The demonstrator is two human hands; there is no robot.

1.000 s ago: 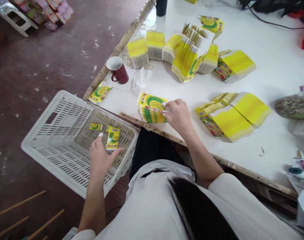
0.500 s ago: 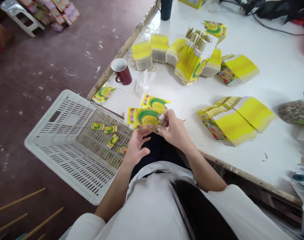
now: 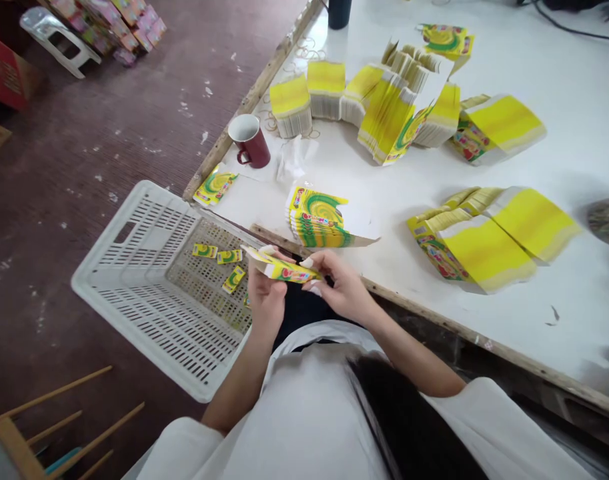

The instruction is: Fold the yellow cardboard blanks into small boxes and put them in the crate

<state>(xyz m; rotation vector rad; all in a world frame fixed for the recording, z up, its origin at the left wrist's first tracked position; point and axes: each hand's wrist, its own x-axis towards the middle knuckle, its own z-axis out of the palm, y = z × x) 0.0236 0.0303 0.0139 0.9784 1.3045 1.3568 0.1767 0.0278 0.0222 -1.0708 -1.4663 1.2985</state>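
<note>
A yellow and green printed carton [image 3: 284, 269] is held above my lap, just off the table's front edge. My left hand [image 3: 267, 290] grips its left end, thumb in front and fingers behind. At its right end, my right hand [image 3: 337, 283] pinches it between thumb and fingers. Just beyond my hands, a fanned stack of flat cartons [image 3: 317, 217] lies on the white table [image 3: 384, 260]. Several small yellow cartons [image 3: 233, 279] rest in the white plastic crate [image 3: 157, 320] to the left, below table height.
A maroon mug [image 3: 255, 141] stands near the table's left edge beside crumpled tissue [image 3: 294, 160]. Bundles of folded cartons [image 3: 484, 247] cover parts of the table at the right and back. A dark cup [image 3: 339, 13] is farther back. Wooden legs [image 3: 79, 407] show at lower left.
My left hand has closed on the carton, which has come nearer my body and tilted edge-on. The fanned stack behind is more visible. The view has shifted slightly.
</note>
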